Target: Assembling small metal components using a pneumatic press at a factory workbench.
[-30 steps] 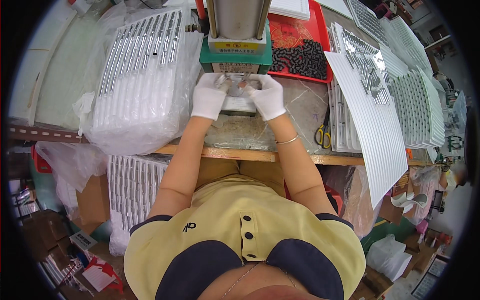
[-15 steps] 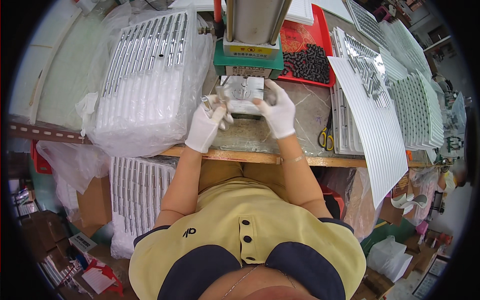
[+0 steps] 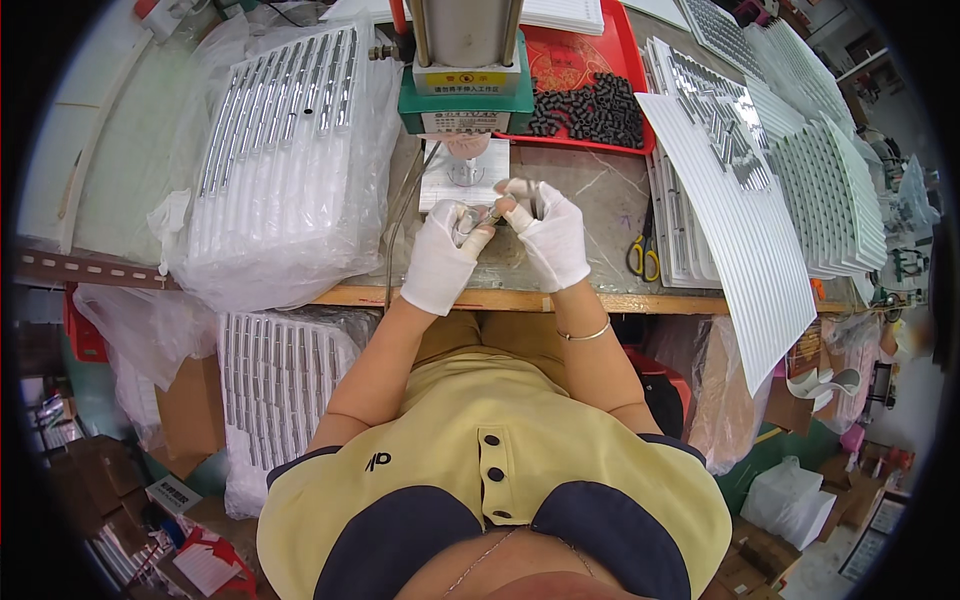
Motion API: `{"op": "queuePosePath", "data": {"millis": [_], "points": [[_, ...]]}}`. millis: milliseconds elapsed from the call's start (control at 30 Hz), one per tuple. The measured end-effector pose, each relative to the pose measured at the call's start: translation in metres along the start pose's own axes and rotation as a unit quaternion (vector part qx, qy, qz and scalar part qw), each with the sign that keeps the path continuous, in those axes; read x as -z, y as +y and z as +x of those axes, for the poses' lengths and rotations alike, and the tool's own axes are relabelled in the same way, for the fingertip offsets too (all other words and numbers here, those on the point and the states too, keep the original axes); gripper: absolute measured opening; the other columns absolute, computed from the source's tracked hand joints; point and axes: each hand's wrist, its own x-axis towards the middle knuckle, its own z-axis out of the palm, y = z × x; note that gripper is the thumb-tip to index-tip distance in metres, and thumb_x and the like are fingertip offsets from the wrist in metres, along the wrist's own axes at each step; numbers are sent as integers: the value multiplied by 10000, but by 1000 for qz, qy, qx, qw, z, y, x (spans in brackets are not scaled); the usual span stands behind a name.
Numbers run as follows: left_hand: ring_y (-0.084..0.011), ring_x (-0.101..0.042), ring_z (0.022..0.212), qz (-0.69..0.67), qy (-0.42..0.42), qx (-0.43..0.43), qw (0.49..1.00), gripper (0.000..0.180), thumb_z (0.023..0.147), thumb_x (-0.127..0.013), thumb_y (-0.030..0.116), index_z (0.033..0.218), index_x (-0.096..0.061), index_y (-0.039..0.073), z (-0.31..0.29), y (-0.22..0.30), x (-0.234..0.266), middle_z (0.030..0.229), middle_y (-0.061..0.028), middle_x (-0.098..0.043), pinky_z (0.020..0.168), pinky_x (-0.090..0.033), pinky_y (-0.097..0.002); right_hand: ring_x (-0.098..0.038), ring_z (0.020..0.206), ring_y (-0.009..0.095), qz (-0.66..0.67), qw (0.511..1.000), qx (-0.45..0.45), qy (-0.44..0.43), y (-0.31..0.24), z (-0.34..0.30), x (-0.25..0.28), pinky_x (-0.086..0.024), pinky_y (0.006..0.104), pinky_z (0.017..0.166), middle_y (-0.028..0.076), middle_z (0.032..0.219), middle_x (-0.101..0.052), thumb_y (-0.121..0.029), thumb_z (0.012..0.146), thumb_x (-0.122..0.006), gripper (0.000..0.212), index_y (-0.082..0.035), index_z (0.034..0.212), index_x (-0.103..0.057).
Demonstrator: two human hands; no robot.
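Both hands wear white gloves with bare fingertips and meet in front of a small press (image 3: 519, 98). My left hand (image 3: 443, 260) is closed around small shiny metal tubes (image 3: 489, 216); their exact number is hidden by the fingers. My right hand (image 3: 556, 240) pinches at the end of the tube that points toward it, fingertips nearly touching the left ones. A blurred bit shows at the right fingers, too smeared to name. Just beyond the hands lies the press's pale metal base plate (image 3: 436, 185), with a round tool above it.
To the left, a plastic-wrapped white tray (image 3: 250, 215) holds rows of silver tubes. A red tray (image 3: 575, 65) with black cylindrical pieces sits behind right. Yellow-handled scissors (image 3: 643, 262) lie beside stacked white trays, where a ridged white sheet (image 3: 745, 260) overhangs the wooden table edge (image 3: 640, 300).
Both hands have drawn back from the base plate and come together. The upright metal piece that stood on the plate is gone from it. The view has shifted slightly.
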Motion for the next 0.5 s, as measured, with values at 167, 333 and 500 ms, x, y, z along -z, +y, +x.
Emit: {"op": "queuePosePath", "data": {"millis": [167,333,500], "points": [[-94,-512,596,-323,-140,209,912,298,894,-573,279,1018,-573,8,1,1,9,785,-39,-591,515,-400,-190,-524,712,104,482,865,-119,-66,15,15,37,-454,258,636,7,786,-539,-208,915,-516,257,-19,1087,-547],[-58,-481,546,-505,-282,312,754,340,925,-497,359,987,-556,30,-1,-15,-3,751,-29,-575,416,-339,-157,-548,729,172,629,754,-147,121,-10,18,2,-520,327,710,50,813,-541,-400,948,-400,341,-77,937,-507],[-118,-504,540,-278,-247,273,887,288,901,-531,309,909,-546,22,-12,-5,-16,714,-48,-579,442,-369,-232,-279,394,83,447,882,-149,20,17,9,7,-221,240,360,-31,519,-347,-453,956,-345,409,-84,874,-502]]}}
